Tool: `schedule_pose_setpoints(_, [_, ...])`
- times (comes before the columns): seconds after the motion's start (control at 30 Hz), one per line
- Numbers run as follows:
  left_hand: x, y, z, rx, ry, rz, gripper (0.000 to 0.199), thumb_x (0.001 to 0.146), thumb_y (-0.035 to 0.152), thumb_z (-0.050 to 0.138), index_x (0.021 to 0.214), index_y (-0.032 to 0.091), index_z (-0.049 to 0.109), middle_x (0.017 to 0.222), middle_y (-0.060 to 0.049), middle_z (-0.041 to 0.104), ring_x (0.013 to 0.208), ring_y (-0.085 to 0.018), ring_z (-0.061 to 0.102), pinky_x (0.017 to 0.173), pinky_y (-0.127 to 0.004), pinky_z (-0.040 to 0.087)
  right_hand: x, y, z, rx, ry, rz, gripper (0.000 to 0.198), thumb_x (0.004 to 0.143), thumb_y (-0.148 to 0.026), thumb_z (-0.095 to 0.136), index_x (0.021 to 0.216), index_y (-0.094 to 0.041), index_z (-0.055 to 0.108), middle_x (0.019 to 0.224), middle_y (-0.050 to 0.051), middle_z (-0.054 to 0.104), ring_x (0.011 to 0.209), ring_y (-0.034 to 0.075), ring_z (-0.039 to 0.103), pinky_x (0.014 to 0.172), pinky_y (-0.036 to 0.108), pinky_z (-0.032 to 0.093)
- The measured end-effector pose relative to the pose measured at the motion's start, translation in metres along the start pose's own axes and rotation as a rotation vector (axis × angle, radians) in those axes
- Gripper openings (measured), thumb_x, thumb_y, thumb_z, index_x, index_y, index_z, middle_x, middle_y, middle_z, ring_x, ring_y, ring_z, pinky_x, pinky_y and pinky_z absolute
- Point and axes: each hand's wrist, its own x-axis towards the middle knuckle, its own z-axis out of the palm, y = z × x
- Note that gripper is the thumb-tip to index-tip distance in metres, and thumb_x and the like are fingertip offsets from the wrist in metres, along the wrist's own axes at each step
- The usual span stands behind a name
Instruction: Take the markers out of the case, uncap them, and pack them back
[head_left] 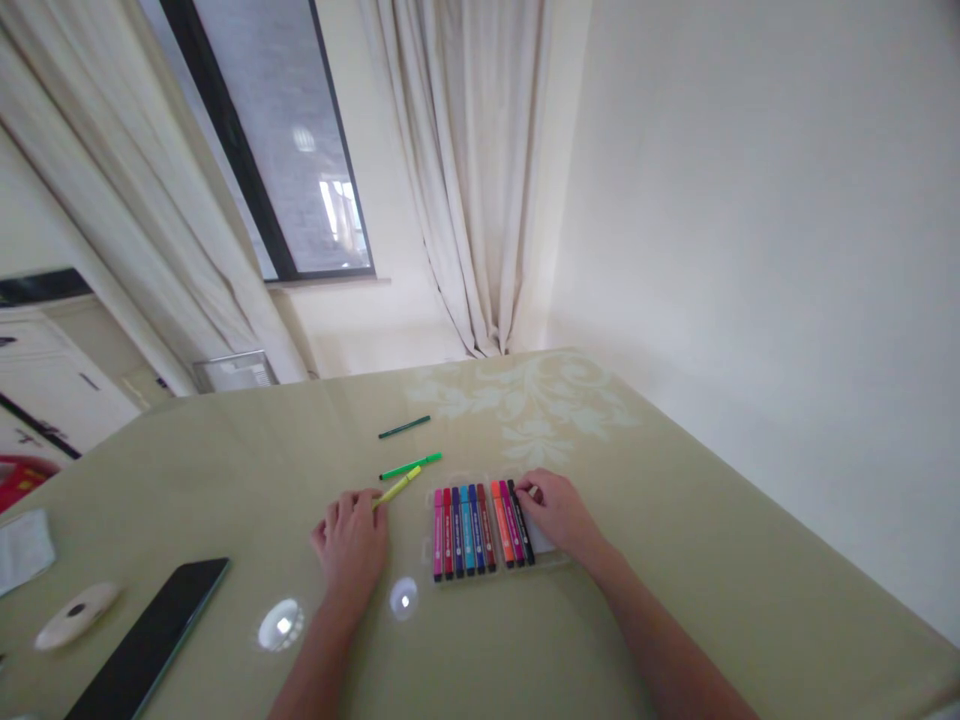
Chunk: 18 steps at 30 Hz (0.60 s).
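In the head view, a clear plastic case holds a row of coloured markers in two groups. At its right part, my right hand is closed in a pinch at the top of the black marker, beside a purple and an orange one. My left hand rests on the table left of the case, fingers curled at the near end of a yellow marker. A bright green marker lies just beyond the yellow one, and a dark green marker farther back.
The table has a pale floral pattern at the back. On the left lie a black phone or tablet, a white oval object and a whitish sheet. A wall runs along the right; curtains hang behind.
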Motion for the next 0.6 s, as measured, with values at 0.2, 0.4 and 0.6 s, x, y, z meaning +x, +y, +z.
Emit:
schedule_pose_setpoints(0.2, [-0.005,0.023,0.002,-0.235,-0.011,0.086,0.036,0.101,0.035,0.039,0.103,0.019,0.071,0.109,-0.012,0.071,0.103,-0.032,0.065,0.091,-0.052,0.049,-0.004,-0.013,0.005,0.250,0.025,0.047,0.021,0.093,-0.033,0.059,0.091,-0.018,0.074,0.084,0.004,0.075,0.070,0.017,0.064,0.069,0.029,0.049])
schedule_pose_setpoints(0.4, [-0.048,0.078,0.005,-0.514,-0.019,0.425,0.029,0.104,0.039,0.045,0.109,0.025,0.070,0.106,-0.007,0.072,0.100,-0.025,0.067,0.089,-0.041,0.053,-0.007,-0.031,0.016,0.737,-0.066,0.091,0.038,0.091,-0.054,0.063,0.104,-0.019,0.070,0.082,0.002,0.070,0.069,0.016,0.063,0.063,0.027,0.050])
schedule_pose_setpoints(0.6, [-0.065,0.086,0.015,-0.326,-0.116,0.782,0.035,0.103,0.037,0.053,0.133,0.023,0.061,0.124,-0.009,0.071,0.114,-0.025,0.065,0.100,-0.041,0.051,0.001,-0.022,0.013,0.867,0.109,0.159,0.052,0.082,-0.062,0.068,0.108,-0.017,0.067,0.076,0.001,0.064,0.065,0.015,0.059,0.061,0.027,0.049])
